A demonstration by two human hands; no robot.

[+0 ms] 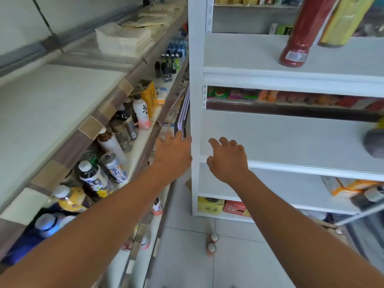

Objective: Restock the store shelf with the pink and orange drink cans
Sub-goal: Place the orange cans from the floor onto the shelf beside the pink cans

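Note:
Two pink and orange drink cans (212,243) stand upright on the tiled floor in front of the white shelf unit (195,113). Both my arms reach forward above them. My left hand (173,151) is stretched out by the white unit's left upright, its fingertips partly hidden behind the post and some dark flat items. My right hand (227,161) hovers with fingers spread over the front edge of a bare white shelf board (291,140). Neither hand holds anything.
A long brown-edged shelf (133,159) on the left carries several bottles and cans. A red bottle (301,34) and a yellow one (345,19) stand on the upper white shelf. Snack packs (291,97) line the back. Boxes (209,205) sit on the lowest shelf.

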